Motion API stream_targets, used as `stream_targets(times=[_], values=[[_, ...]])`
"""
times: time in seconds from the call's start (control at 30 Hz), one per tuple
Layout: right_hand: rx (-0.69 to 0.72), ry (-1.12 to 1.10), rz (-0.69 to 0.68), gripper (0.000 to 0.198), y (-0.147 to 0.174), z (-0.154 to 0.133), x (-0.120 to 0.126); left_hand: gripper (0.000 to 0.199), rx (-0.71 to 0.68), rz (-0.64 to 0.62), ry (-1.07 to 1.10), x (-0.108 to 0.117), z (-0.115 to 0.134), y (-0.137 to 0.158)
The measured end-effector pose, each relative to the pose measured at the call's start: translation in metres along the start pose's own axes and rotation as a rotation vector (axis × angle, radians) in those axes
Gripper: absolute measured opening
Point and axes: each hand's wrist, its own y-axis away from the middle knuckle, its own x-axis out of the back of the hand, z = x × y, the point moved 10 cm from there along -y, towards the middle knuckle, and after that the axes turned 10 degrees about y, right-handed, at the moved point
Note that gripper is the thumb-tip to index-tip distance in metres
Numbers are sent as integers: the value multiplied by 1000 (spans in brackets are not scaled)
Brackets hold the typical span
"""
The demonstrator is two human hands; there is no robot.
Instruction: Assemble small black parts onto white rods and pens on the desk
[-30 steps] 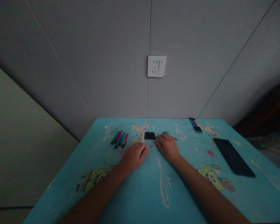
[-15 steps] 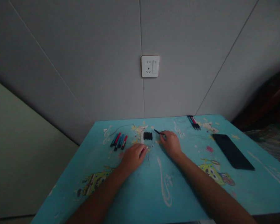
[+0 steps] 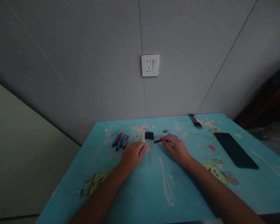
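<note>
Centrally, on a blue table (image 3: 142, 193) printed with cartoon figures, a person's two bare hands meet over small, slim parts. The left hand (image 3: 132, 154) has its fingers pinched around a thin light stick (image 3: 148, 144), whose free tip pokes out to the right. The right hand (image 3: 177, 149) grips a slim black tube (image 3: 157, 141) between thumb and fingers, just right of that tip. The tube's long axis runs nearly left to right, its free end pointing left and slightly towards the person; the stick lies roughly in line with it, and whether the two ends touch is too small to tell. The step in hand looks like lining up tube and stick end to end; the next move seems to call for a careful push along their shared axis, both pinches firm. Just beyond the hands lie short black pieces (image 3: 149, 135) in a row, with white rods (image 3: 143, 136) at its left; red and blue barrels (image 3: 123, 139) sit further left
</note>
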Motion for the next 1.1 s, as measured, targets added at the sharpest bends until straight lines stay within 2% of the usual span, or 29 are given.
stream_targets(times=[0.23,0.43,0.6,1.0,1.1], values=[[37,4,-15,22,1,-8,-1,22,-27,-8,25,-1,3,0],[15,18,32,21,1,-4,5,23,-31,13,28,2,4,0],[49,18,6,20,2,-8,-1,24,-34,-2,32,0,5,0],[124,-43,-85,21,6,-29,-17,22,-64,-135,118,-20,7,3],[124,-71,-119,20,8,-32,-23,26,-67,-159,133,-26,7,5]])
